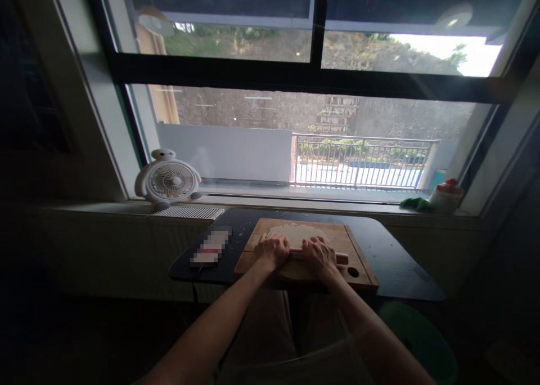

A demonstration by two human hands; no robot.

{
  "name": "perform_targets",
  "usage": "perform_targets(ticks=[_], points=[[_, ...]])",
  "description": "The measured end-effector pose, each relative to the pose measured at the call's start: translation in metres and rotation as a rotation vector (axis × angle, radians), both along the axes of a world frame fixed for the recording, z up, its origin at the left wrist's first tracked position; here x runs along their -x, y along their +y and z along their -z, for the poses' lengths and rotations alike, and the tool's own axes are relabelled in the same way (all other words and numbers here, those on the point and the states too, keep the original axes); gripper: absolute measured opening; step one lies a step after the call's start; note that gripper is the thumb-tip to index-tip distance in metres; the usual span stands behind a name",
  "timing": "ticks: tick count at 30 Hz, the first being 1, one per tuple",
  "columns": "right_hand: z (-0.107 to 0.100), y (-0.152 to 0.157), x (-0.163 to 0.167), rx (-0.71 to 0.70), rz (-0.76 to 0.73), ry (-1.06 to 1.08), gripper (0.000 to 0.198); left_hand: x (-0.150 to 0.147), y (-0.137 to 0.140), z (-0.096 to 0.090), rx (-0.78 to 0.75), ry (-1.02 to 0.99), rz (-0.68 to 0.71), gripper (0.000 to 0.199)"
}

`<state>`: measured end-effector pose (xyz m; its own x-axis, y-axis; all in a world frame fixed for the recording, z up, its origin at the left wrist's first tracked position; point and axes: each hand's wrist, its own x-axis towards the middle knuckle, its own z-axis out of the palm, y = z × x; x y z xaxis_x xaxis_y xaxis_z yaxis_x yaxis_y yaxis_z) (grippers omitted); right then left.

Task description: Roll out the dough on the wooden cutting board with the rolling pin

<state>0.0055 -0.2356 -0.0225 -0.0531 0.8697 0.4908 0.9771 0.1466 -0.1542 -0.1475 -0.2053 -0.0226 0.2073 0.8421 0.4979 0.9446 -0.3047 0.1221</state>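
Observation:
A flat, pale sheet of dough lies on a wooden cutting board, which rests on a small dark table. Across the dough's near side runs a wooden rolling pin, its right end sticking out past my hand. My left hand is closed over the pin's left part, hiding that end. My right hand is closed over it further right, fingers curled on top. Between the two hands a short stretch of the pin shows. The board has a round hole at its near right corner.
On the dark table, a blurred-out phone-like object lies left of the board. A white fan stands on the windowsill at left; a bottle and green cloth sit at right. A green tub is below the table's right side.

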Motion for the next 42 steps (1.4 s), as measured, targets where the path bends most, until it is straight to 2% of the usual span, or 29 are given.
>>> perform_targets(ticks=[3,8,11,13,18,20,23,29,32,39,42], points=[[0.000,0.003,0.000,-0.021,0.028,0.009,0.038,-0.001,0.004,0.000,0.003,0.004,-0.005,0.037],[0.010,-0.032,-0.001,-0.031,0.045,0.038,0.032,0.012,-0.034,0.010,-0.001,0.024,0.066,0.037],[0.009,-0.037,-0.002,-0.002,0.050,0.058,0.030,0.017,-0.047,0.012,0.011,0.036,0.094,0.038],[0.006,-0.025,-0.004,0.024,0.057,0.066,0.031,0.016,-0.039,0.010,0.027,0.041,0.082,0.039],[-0.007,0.022,-0.006,0.099,0.104,0.087,0.041,0.004,0.013,0.000,0.053,0.032,-0.037,0.036],[-0.011,0.034,-0.005,0.110,0.117,0.093,0.041,0.001,0.025,-0.003,0.048,0.030,-0.074,0.034],[-0.010,0.032,-0.004,0.091,0.118,0.096,0.041,0.002,0.020,-0.002,0.017,0.038,-0.084,0.031],[-0.001,-0.014,-0.010,0.021,0.049,0.069,0.033,0.012,-0.021,0.011,-0.001,0.066,-0.053,0.033],[0.000,-0.020,-0.021,0.039,0.011,0.056,0.030,0.012,-0.022,0.010,0.026,0.073,-0.056,0.033],[-0.009,0.029,-0.037,0.100,0.122,0.091,0.041,0.000,0.022,-0.008,0.124,0.048,-0.144,0.032],[-0.012,0.042,-0.036,0.099,0.170,0.110,0.042,-0.001,0.032,-0.011,0.132,0.036,-0.160,0.034]])
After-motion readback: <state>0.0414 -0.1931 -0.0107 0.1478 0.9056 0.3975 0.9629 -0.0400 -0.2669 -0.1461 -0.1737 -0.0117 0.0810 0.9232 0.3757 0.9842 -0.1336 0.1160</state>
